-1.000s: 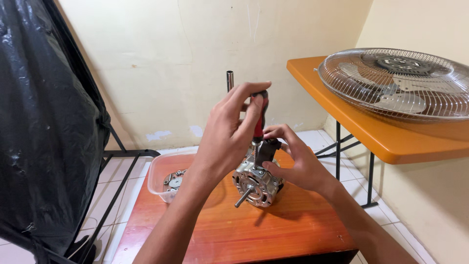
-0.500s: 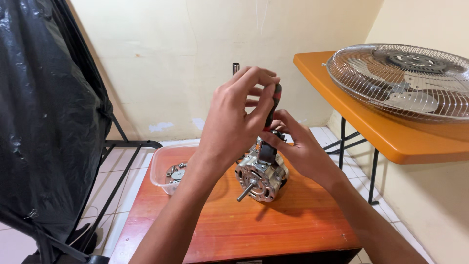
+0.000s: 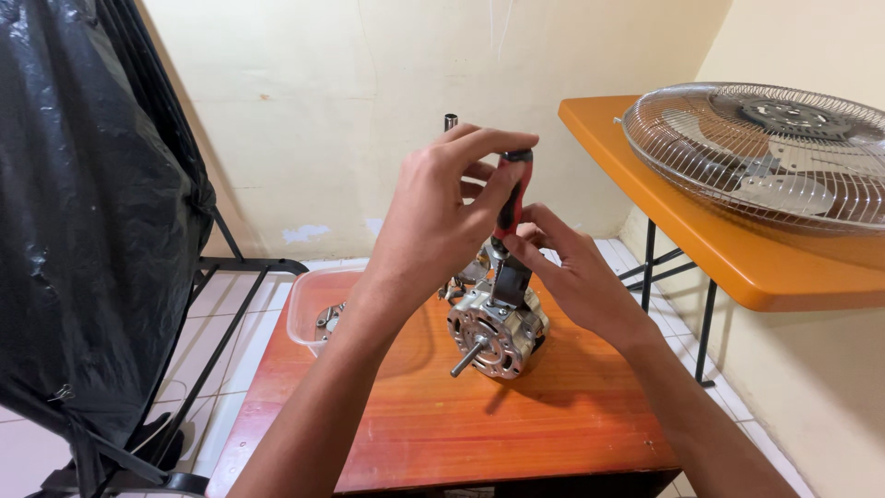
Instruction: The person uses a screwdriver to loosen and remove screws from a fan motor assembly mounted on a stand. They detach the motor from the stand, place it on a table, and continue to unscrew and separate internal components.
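On the wooden tabletop [image 3: 553,433] the motor [image 3: 498,323] is standing. My left hand [image 3: 442,231] is clenching the screwdriver [image 3: 512,207] upright on it; my right hand [image 3: 572,272] is pinching the shaft. The screw is hidden, so progress is unclear.

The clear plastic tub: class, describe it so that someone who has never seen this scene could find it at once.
Start at the low reddish wooden table in the middle of the view. At its far left corner, behind the left forearm, sits the clear plastic tub with small metal parts inside. It is the only see-through container; the electric motor beside it is solid metal.
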